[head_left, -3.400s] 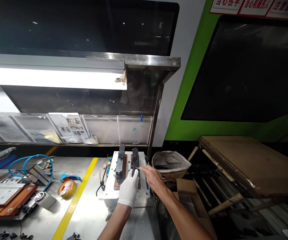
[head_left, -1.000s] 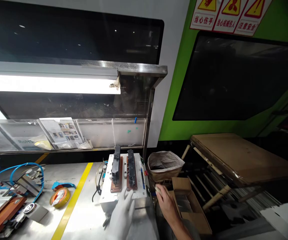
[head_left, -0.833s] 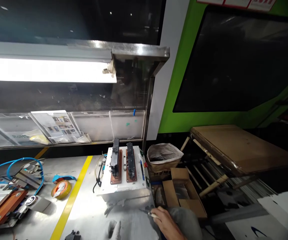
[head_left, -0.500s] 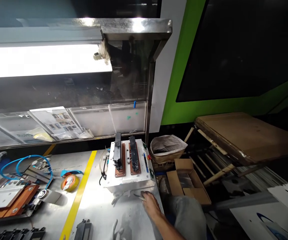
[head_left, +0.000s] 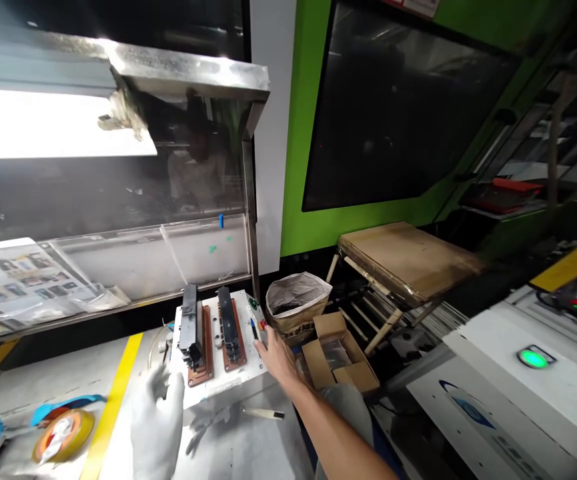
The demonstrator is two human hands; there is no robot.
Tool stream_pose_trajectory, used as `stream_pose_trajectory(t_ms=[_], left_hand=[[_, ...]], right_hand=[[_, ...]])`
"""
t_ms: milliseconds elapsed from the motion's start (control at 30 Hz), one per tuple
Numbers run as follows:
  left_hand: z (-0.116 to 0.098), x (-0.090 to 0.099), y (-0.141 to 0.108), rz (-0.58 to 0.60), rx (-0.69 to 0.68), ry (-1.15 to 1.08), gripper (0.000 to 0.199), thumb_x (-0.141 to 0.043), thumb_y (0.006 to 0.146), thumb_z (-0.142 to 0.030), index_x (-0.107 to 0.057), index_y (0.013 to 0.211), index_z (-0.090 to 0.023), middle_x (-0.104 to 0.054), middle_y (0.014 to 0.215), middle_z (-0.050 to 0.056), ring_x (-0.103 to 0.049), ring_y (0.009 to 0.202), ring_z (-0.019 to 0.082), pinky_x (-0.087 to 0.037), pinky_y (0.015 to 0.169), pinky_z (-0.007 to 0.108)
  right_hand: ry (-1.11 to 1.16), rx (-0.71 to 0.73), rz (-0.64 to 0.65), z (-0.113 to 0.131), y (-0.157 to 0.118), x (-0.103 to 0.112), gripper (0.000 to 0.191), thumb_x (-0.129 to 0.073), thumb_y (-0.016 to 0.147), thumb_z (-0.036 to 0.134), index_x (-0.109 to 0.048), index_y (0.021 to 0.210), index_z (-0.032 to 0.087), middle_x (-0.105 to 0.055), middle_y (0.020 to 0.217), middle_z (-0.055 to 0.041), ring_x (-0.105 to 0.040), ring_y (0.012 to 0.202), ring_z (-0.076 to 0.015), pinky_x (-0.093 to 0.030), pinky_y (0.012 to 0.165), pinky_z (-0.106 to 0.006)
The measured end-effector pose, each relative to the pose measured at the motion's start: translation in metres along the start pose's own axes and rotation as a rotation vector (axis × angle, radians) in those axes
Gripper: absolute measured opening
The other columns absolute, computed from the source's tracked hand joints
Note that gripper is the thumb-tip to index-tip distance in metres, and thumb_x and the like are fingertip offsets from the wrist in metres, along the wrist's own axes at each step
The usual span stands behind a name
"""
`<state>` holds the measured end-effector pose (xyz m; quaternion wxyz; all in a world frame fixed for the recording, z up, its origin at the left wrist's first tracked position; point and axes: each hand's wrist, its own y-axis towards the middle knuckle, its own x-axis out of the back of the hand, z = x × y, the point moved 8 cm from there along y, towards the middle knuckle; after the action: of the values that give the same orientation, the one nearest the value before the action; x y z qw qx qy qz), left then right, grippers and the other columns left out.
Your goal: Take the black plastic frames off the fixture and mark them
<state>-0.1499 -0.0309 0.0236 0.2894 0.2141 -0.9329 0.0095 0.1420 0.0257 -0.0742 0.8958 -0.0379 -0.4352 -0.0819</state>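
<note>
both hands sit at the white box-shaped fixture (head_left: 218, 373) on the steel surface (head_left: 248, 447): the bare right hand (head_left: 274, 352) lies against the fixture's right edge by its green and red buttons (head_left: 257, 315), fingers loosely extended and pinching nothing that shows, while the white-gloved left hand (head_left: 157, 420) hovers blurred just in front of the fixture's left corner, fingers spread, holding nothing. going from large to small, the green machine wall (head_left: 308, 167) with its dark window stands behind, a brown board on a wooden frame (head_left: 408, 257) lies to the right, and the steel-framed shelf with clear document pockets (head_left: 118, 260) backs the surface. on the fixture's top, two long black plastic parts (head_left: 191, 327) stand in copper-coloured nests, side by side and apart. as a judgement, the risk is in the right hand's spot: so near the buttons, a careless brush could trigger the fixture while the gloved fingers are close to the nests, and the motion blur suggests haste. a bag-lined bin (head_left: 295, 303) and an open cardboard box (head_left: 338, 350) crowd the floor just right of the surface, near the right forearm. smaller things lie about: an orange tape roll (head_left: 63, 433) left of the yellow stripe (head_left: 111, 407), and a thin pale stick-like tool (head_left: 263, 414) loose in front of the fixture, where a sweeping hand could knock it off.
</note>
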Motion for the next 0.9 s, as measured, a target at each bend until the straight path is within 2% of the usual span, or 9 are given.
stream_pose_trajectory(t_ms=[100, 167, 267, 367, 500, 667, 733, 800, 900], left_hand=[[-0.073, -0.016, 0.062, 0.059, -0.114, 0.083, 0.093, -0.057, 0.082, -0.063, -0.025, 0.155, -0.015, -0.042, 0.157, 0.023, -0.043, 0.144, 0.036, -0.039, 0.117, 0.048], [-0.094, -0.040, 0.095, 0.228, -0.051, 0.242, 0.107, -0.064, 0.077, -0.058, -0.015, 0.157, -0.007, -0.042, 0.154, 0.029, -0.044, 0.143, 0.040, -0.038, 0.117, 0.047], [-0.092, -0.063, 0.117, 0.364, 0.064, 0.387, 0.111, -0.066, 0.076, -0.041, 0.000, 0.155, 0.000, -0.054, 0.141, 0.033, -0.057, 0.130, 0.041, -0.045, 0.109, 0.045], [-0.080, -0.069, 0.116, 0.345, 0.115, 0.438, 0.096, -0.060, 0.075, -0.027, -0.012, 0.153, 0.003, -0.062, 0.127, 0.036, -0.063, 0.118, 0.046, -0.049, 0.099, 0.051], [-0.083, -0.053, 0.090, 0.238, 0.073, 0.433, 0.082, -0.052, 0.081, -0.030, -0.019, 0.151, 0.000, -0.066, 0.121, 0.034, -0.066, 0.113, 0.047, -0.050, 0.097, 0.052], [-0.108, 0.021, 0.028, -0.011, -0.076, 0.065, 0.078, -0.062, 0.083, -0.045, -0.029, 0.151, -0.030, -0.062, 0.137, 0.017, -0.064, 0.120, 0.041, -0.049, 0.102, 0.055], [-0.105, 0.037, -0.004, 0.102, -0.074, -0.349, 0.067, -0.069, 0.080, -0.044, -0.045, 0.141, -0.032, -0.066, 0.133, 0.009, -0.064, 0.121, 0.032, -0.052, 0.105, 0.048], [-0.081, 0.030, -0.041, 0.300, 0.180, -0.601, 0.059, -0.071, 0.077, -0.049, -0.056, 0.129, -0.024, -0.074, 0.114, 0.010, -0.072, 0.104, 0.031, -0.061, 0.089, 0.046], [-0.037, 0.008, -0.101, 0.452, 0.453, -0.566, 0.059, -0.073, 0.073, -0.056, -0.064, 0.116, -0.015, -0.078, 0.102, 0.015, -0.075, 0.094, 0.035, -0.064, 0.081, 0.050]], right_hand=[[-0.137, -0.032, 0.124, 0.025, 0.022, -0.007, 0.052, -0.057, 0.094, 0.030, -0.048, 0.142, 0.012, -0.069, 0.122, -0.0207, -0.068, 0.110, -0.0310, -0.049, 0.089, -0.037], [-0.163, -0.041, 0.148, 0.031, 0.026, -0.007, 0.047, -0.047, 0.095, 0.018, -0.050, 0.141, 0.008, -0.072, 0.112, -0.0237, -0.070, 0.102, -0.0318, -0.050, 0.085, -0.039], [-0.165, -0.019, 0.123, 0.028, 0.022, 0.004, 0.058, -0.036, 0.094, 0.008, -0.041, 0.152, 0.011, -0.074, 0.104, -0.0215, -0.072, 0.094, -0.0291, -0.050, 0.080, -0.037], [0.076, 0.035, 0.052, 0.013, 0.005, 0.022, 0.057, -0.035, 0.095, 0.013, -0.044, 0.151, 0.021, -0.075, 0.095, -0.0115, -0.072, 0.081, -0.0210, -0.051, 0.075, -0.030], [0.619, 0.028, 0.110, -0.026, -0.040, 0.028, 0.045, -0.038, 0.099, 0.038, -0.059, 0.133, 0.019, -0.073, 0.095, -0.0091, -0.071, 0.071, -0.0199, -0.054, 0.062, -0.029], [0.821, 0.099, 0.025, -0.070, -0.117, 0.056, 0.036, -0.068, 0.087, 0.053, -0.057, 0.107, 0.025, -0.069, 0.097, -0.0055, -0.068, 0.089, -0.0227, -0.056, 0.083, -0.034], [0.834, 0.031, -0.084, -0.086, -0.143, 0.076, 0.034, -0.056, 0.094, 0.058, -0.055, 0.090, 0.025, -0.064, 0.076, -0.0019, -0.066, 0.077, -0.0217, -0.055, 0.080, -0.035], [0.947, -0.023, -0.141, -0.091, -0.164, 0.094, 0.042, -0.042, 0.098, 0.064, -0.058, 0.098, 0.025, -0.064, 0.073, -0.0031, -0.067, 0.078, -0.0237, -0.056, 0.083, -0.039], [1.084, -0.029, -0.137, -0.079, -0.186, 0.116, 0.058, -0.029, 0.099, 0.068, -0.059, 0.122, 0.024, -0.071, 0.092, -0.0102, -0.069, 0.093, -0.0274, -0.055, 0.090, -0.044]])
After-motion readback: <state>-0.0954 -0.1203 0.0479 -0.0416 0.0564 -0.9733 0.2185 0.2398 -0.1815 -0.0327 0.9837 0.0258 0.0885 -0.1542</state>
